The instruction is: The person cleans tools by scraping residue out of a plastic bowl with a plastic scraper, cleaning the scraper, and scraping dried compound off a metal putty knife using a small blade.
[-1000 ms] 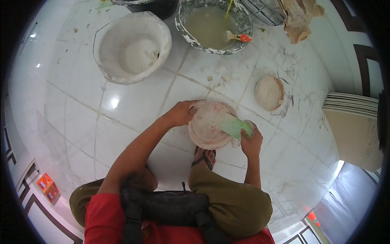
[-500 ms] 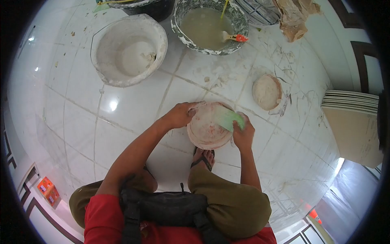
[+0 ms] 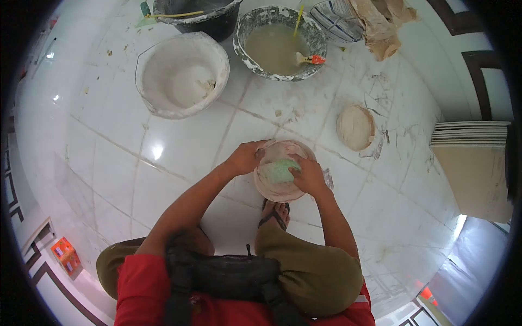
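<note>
A round, shallow, plaster-smeared bowl [image 3: 270,190] with pinkish patches is in front of me, just beyond my sandalled foot. My left hand [image 3: 247,157] grips its rim on the left side, thumb over the edge. In my right hand [image 3: 309,175] is a flat, pale green scraper [image 3: 279,170], pressed against the inside of the bowl. The fingers of that hand are closed around the scraper's right end. Part of the bowl's right rim is hidden behind my right hand.
A white-crusted bucket [image 3: 182,76] stands at the upper left. Beside it are a black bucket [image 3: 217,24] and a basin [image 3: 255,68] of cloudy water with a brush [image 3: 311,59]. Another small bowl [image 3: 356,127] sits to the right, near torn brown paper [image 3: 380,32] and stacked boards [image 3: 467,136].
My right hand has carried the green scraper left and slightly down, from the bowl's right side to its middle. My left hand keeps its hold on the rim. The camera view has shifted slightly.
</note>
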`<act>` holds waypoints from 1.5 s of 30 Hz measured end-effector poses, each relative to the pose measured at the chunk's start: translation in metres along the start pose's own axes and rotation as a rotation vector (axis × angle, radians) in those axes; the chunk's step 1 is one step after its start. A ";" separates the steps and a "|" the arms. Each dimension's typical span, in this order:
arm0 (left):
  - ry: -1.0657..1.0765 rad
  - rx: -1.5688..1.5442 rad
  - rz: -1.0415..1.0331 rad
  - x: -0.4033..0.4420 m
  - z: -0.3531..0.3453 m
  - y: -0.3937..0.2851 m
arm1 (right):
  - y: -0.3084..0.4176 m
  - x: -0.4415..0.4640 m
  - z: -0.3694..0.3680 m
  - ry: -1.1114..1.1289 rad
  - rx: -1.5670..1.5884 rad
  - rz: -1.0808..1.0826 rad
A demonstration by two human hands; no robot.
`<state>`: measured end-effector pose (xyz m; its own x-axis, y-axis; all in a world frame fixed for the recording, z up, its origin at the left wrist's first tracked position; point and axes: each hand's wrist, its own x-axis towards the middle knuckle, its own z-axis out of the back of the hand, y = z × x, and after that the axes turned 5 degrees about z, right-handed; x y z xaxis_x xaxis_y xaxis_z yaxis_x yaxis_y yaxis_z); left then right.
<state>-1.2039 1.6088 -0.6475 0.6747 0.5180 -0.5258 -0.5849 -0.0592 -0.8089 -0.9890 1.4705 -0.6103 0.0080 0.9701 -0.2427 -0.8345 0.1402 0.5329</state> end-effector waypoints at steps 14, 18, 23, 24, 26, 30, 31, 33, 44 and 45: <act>0.176 -0.156 0.178 -0.028 0.023 -0.004 | -0.017 0.017 0.032 -0.018 0.043 -0.192; 0.106 -0.067 0.092 -0.022 0.020 0.007 | 0.004 0.043 0.041 0.091 0.023 -0.113; 0.077 -0.027 0.089 -0.022 0.018 0.002 | 0.028 0.052 0.018 0.277 -0.131 0.100; 0.051 -0.044 0.083 -0.024 0.018 0.000 | 0.029 0.051 0.017 0.275 -0.052 0.066; 0.028 -0.063 0.081 -0.026 0.018 0.000 | 0.031 0.044 0.018 0.411 -0.101 0.062; 0.018 -0.058 0.047 -0.020 0.017 0.003 | 0.020 0.035 0.020 0.520 -0.124 0.066; 0.024 -0.033 0.043 -0.021 0.016 0.004 | 0.020 0.035 0.022 0.522 -0.123 0.064; 0.010 -0.030 0.046 -0.017 0.013 0.010 | 0.020 0.043 0.033 0.514 -0.084 0.178; 0.030 -0.030 0.058 -0.020 0.012 0.001 | 0.001 0.024 0.025 0.475 -0.053 0.124; 0.023 0.013 0.057 -0.021 0.014 -0.005 | 0.001 0.021 0.032 0.486 -0.086 0.121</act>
<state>-1.2219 1.6105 -0.6286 0.6502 0.4941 -0.5772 -0.6287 -0.0767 -0.7739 -0.9719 1.4975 -0.5887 -0.3320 0.7709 -0.5436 -0.8562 -0.0044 0.5167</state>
